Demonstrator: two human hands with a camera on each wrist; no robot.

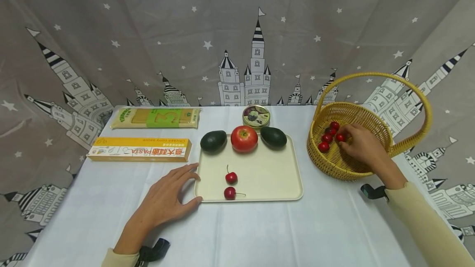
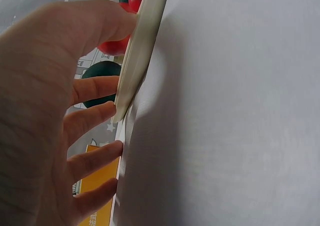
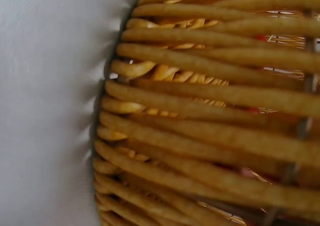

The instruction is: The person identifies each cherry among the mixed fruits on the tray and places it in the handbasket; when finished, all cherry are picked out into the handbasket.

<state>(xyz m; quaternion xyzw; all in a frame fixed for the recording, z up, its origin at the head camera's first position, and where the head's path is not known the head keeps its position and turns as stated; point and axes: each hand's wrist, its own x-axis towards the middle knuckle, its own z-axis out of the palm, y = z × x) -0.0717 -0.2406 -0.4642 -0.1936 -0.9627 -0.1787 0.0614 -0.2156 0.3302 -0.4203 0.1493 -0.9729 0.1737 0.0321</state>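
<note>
My right hand (image 1: pixel 361 145) reaches into the yellow wicker basket (image 1: pixel 386 129) and pinches a red cherry (image 1: pixel 340 137) between thumb and fingers. Several more cherries (image 1: pixel 323 147) lie in the basket beside it. In the right wrist view the basket's woven side (image 3: pixel 210 96) hides this hand. My left hand (image 1: pixel 167 195) rests at the left edge of the cream tray (image 1: pixel 267 176), fingers spread and fingertips right at the rim. On the tray are two stemmed cherries (image 1: pixel 231 177), a red tomato (image 1: pixel 244 139) and two dark green avocados (image 1: pixel 213 141) (image 1: pixel 273 137).
Behind the tray stands a small round tin (image 1: pixel 256 116). To the left lie a yellow pasta box (image 1: pixel 139 149) and, behind it, a pack of noodles (image 1: pixel 156 118). The basket's tall handle (image 1: pixel 423 94) arches over its right side. A grey patterned curtain (image 1: pixel 178 32) hangs at the back.
</note>
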